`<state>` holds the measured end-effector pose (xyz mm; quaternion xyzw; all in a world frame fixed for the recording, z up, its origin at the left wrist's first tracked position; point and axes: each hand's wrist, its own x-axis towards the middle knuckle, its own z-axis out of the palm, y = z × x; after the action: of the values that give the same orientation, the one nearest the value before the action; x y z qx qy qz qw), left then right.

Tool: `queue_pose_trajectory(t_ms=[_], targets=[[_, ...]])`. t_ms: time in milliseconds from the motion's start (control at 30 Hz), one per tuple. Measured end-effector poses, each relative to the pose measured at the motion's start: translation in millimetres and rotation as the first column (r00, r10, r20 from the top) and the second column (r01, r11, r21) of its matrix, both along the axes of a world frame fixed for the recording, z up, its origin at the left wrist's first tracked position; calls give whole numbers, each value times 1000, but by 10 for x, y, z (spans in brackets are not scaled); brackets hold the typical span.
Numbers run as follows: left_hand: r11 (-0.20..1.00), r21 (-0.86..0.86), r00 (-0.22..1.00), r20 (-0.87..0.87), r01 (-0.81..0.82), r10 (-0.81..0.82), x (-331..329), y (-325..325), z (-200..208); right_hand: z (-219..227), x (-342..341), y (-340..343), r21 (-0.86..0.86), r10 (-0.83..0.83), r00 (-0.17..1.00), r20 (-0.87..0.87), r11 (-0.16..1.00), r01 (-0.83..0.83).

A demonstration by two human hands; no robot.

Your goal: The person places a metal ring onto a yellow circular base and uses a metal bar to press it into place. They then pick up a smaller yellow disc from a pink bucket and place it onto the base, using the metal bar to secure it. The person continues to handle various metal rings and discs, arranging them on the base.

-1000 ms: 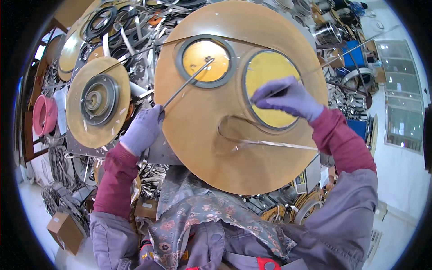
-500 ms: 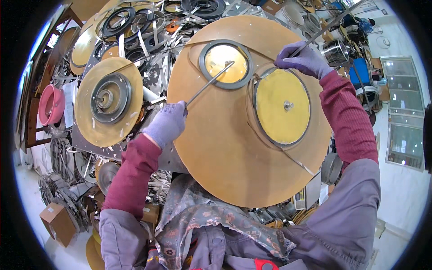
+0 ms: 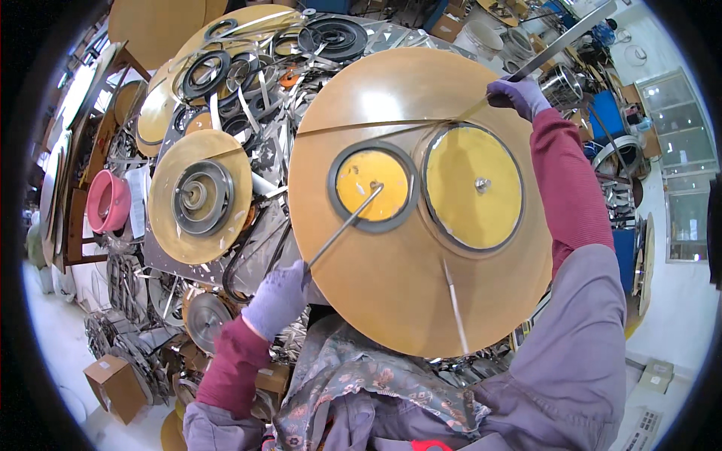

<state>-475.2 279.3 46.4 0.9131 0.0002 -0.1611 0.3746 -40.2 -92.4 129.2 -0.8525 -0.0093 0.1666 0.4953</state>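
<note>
My left hand [image 3: 278, 299] is closed round a thin metal rod [image 3: 342, 229]. The rod's far tip meets the hub of a small yellow disc rimmed by a grey ring [image 3: 335, 188], lying on a large round tan board [image 3: 376, 301]. At the upper right, my right hand [image 3: 519, 96] grips a long metal strip [image 3: 560, 43]. From there the strip runs leftward across the board toward a smaller tan disc [image 3: 169, 225]. A larger yellow disc [image 3: 474, 203] with a central bolt sits right of the ringed one, and a strip end [image 3: 454, 304] reaches the board's near edge.
Metal scraps and dark rings [image 3: 207, 74] cover the table at the far left. A pink basin [image 3: 107, 201] stands left, above a cardboard box [image 3: 116, 387] on the floor. A metal pot [image 3: 561, 86] and blue container [image 3: 608, 116] are at the right.
The ringed yellow disc has moved nearer me on the board, with the rod still at its hub. My right hand has shifted up with the strip; the loose loops round the larger disc have drawn in.
</note>
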Motion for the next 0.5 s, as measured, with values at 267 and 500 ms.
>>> queue_pose_trajectory(t_ms=[267,500], targets=[[991,93,993,-87,93,-85,-491,-261,199,-115,219,-565,81,-247,968,-53,965,251],[998,-1,990,-126,59,-58,-662,-380,242,-30,61,-917,-27,-335,942,1,942,334]])
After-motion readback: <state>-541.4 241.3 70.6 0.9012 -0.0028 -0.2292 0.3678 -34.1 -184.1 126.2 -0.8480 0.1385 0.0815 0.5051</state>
